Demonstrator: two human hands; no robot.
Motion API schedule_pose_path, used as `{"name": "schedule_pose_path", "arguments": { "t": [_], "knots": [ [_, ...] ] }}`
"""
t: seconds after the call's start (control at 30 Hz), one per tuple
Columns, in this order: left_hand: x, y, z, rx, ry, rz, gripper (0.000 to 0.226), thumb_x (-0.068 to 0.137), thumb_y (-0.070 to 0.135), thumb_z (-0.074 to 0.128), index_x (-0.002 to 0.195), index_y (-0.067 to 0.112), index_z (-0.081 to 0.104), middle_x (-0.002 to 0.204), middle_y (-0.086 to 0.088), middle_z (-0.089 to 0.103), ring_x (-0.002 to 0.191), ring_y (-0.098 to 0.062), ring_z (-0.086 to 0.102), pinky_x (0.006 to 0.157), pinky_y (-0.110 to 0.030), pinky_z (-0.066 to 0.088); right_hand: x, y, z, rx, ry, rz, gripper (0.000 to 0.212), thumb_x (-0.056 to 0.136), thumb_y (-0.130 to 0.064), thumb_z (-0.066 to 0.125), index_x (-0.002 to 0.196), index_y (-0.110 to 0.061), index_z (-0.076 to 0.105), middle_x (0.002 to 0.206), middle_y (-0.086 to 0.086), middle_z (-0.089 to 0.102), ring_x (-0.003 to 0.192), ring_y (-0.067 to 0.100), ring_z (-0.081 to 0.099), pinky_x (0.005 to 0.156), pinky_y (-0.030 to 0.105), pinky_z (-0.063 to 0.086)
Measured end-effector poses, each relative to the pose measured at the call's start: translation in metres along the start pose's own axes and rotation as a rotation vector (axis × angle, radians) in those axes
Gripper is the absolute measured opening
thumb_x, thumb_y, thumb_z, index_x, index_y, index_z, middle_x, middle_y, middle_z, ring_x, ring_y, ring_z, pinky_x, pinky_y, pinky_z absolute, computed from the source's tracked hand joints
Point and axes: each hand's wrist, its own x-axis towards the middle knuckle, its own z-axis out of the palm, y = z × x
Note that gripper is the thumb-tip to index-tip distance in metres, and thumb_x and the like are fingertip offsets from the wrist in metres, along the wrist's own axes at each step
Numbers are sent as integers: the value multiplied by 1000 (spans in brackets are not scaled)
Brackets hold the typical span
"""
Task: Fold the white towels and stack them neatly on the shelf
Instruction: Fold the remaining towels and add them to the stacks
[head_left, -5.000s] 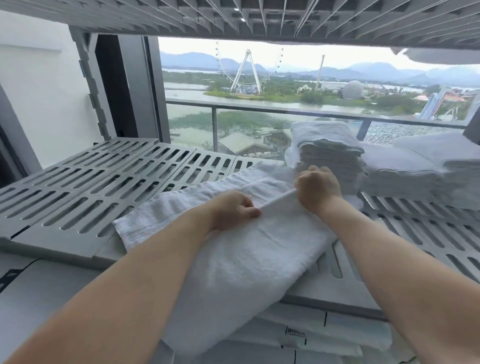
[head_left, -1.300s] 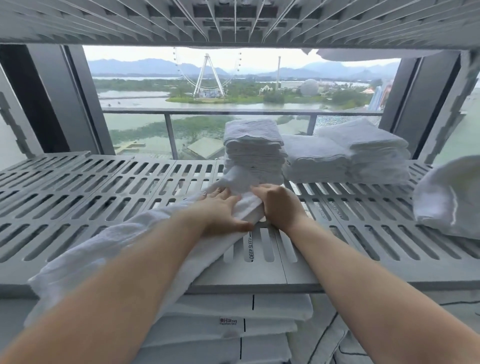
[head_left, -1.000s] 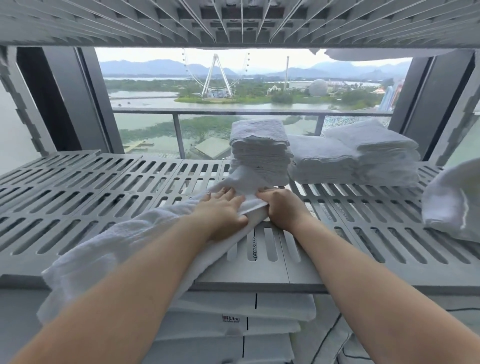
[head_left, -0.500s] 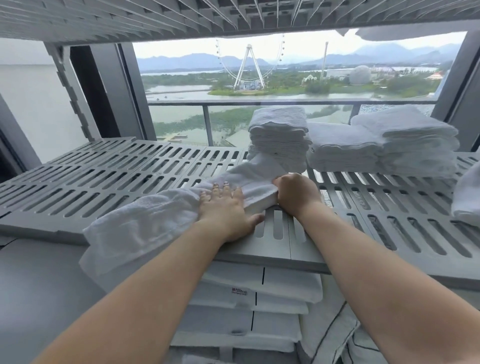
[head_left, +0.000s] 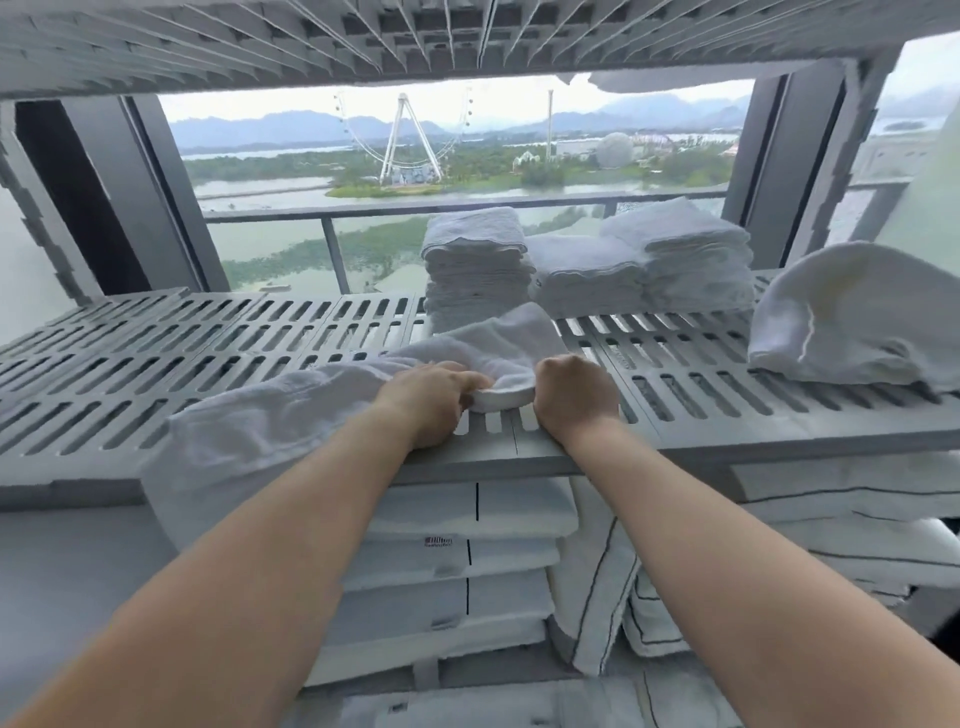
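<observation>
We observe a white towel (head_left: 260, 415) lying across the front of the grey slatted shelf (head_left: 156, 374). It is folded into a long band that runs from the front left edge, where one part hangs over the lip, toward the centre. Its far end rises in a loose flap just in front of the tall stack of folded towels (head_left: 475, 265). The left hand (head_left: 431, 402) rests on the band near its right end, fingers curled into the cloth and gripping the rolled fold. The right hand (head_left: 574, 395) is clenched, knuckles up, and sits on the shelf touching that same end of the towel. Its fingers are tucked out of sight, so we cannot tell whether it pinches cloth or merely presses against it. Both forearms reach in from the bottom of the view. Behind the hands, at the back of the shelf, the tall stack stands beside a lower stack (head_left: 587, 275) and a third stack (head_left: 696, 254), the three touching in a row. Well to the right, a loosely bundled towel (head_left: 852, 317) lies apart from them near the front edge. Under the shelf we note folded linens (head_left: 467, 519) with dark piping, piled flat, one bearing a small label we cannot read. An upper shelf (head_left: 363, 36) of the same slatted make spans the top of the view. Beyond a railing (head_left: 363, 213) we see water, trees and a Ferris wheel (head_left: 402, 140).
</observation>
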Motion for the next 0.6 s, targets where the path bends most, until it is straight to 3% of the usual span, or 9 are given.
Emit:
{"name": "schedule_pose_path", "arguments": {
  "t": [0.17,0.3,0.37,0.4,0.5,0.6],
  "knots": [
    [-16,18,7,-26,134,113,38,102,22,42,133,39,55,134,7,61,118,-26,60,95,-45,49,-33,10,-17,-55,-18,64,16,87,-8,51,88,-9,67,87,9,68,79,31,66,57,31,41],
    [-25,33,11,29,203,188,41,99,20,43,136,37,51,133,7,61,112,-27,64,80,-42,53,-63,24,-20,-33,85,119,16,85,-4,50,84,-13,63,89,8,67,77,30,65,55,30,38],
    [-25,33,10,134,236,152,46,98,17,43,139,39,46,137,8,58,110,-26,66,69,-36,49,-70,26,-21,53,168,110,24,86,-1,46,96,-12,65,99,8,69,88,32,66,62,33,46],
    [-26,30,9,172,255,121,49,98,15,42,141,38,44,138,8,57,109,-27,67,66,-36,47,-70,26,-22,64,192,102,32,87,0,45,109,-10,66,109,9,70,99,33,65,74,36,51],
    [-28,20,9,187,282,23,51,98,10,35,142,34,44,134,0,59,107,-31,66,71,-39,51,-63,23,-27,32,163,110,52,90,-3,44,140,-11,53,136,14,60,128,31,53,106,39,43],
    [-30,19,15,149,207,-117,47,101,16,31,144,31,41,140,-9,55,129,-34,53,100,-47,45,-56,14,-25,44,42,95,63,89,-9,46,151,-16,39,152,15,43,143,30,37,115,43,32]
  ]
}}
